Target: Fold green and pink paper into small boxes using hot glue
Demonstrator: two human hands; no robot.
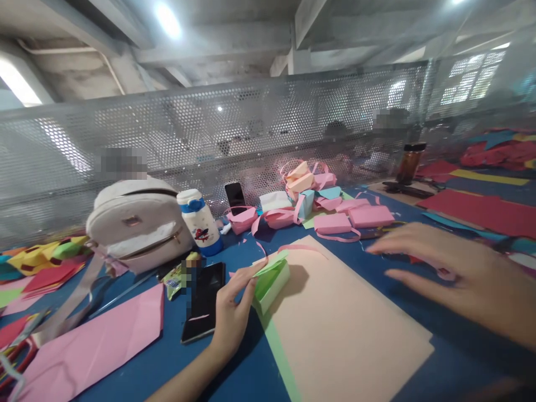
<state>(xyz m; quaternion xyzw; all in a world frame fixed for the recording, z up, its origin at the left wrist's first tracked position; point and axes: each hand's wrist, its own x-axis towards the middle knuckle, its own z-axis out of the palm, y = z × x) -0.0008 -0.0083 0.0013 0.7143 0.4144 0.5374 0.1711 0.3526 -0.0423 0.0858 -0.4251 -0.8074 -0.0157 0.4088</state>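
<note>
green paper box (271,277) pinched by left hand (233,312).

The paper box (271,279) sits on the near-left corner of the big paper sheet (343,329) on the desk (460,346). Left of the box lies a phone (204,301), and behind the phone stand a bottle (200,221) and, further left, a bag (136,223). Behind the sheet lies a heap of folded boxes (335,215), with a mesh screen (251,134) behind them.
</note>
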